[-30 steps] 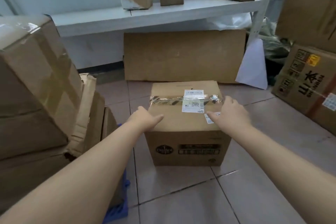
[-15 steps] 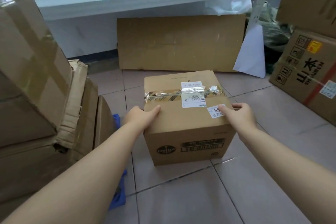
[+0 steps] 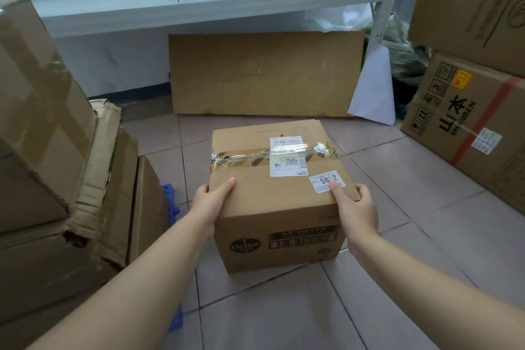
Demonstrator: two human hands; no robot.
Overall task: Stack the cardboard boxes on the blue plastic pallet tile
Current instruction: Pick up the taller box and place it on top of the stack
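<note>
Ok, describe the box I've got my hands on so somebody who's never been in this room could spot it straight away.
Start at the white metal shelf along the back wall and the flat cardboard sheet leaning beneath it. On the tiled floor just in front stands a sealed brown cardboard box, alone, with the left hand and right hand gripping its near corners. Only it has a white sticker reading 58.

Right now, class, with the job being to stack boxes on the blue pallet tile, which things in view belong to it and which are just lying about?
Part of the job:
taped box
left hand
right hand
blue pallet tile
stacked boxes on it

Lying about:
flat cardboard sheet
white shelf
SHANBEN carton
white paper
</note>
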